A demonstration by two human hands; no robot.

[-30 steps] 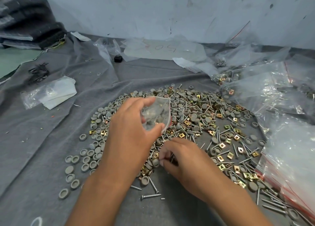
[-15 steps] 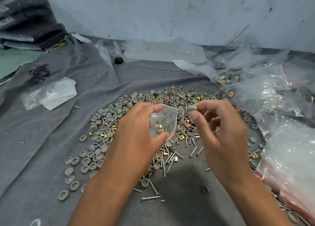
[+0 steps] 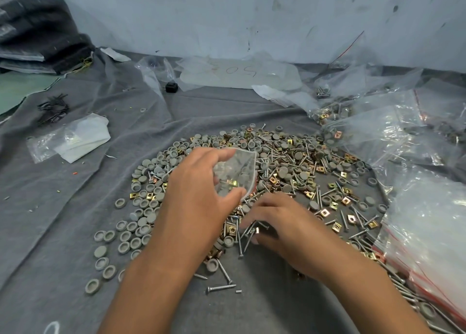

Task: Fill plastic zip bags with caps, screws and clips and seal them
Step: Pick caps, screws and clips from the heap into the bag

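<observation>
My left hand [image 3: 199, 200] pinches a small clear zip bag [image 3: 235, 173] between thumb and fingers, held above the near part of the pile [image 3: 290, 172] of grey caps, screws and brass clips; a clip shows inside the bag. My right hand [image 3: 285, 229], just nearer than the bag, pinches screws [image 3: 248, 232] at the pile's near edge on the grey cloth [image 3: 63, 220].

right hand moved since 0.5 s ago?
Yes. The right hand has dropped from beside the small zip bag toward the person, down onto the screws at the pile's near edge.
</observation>
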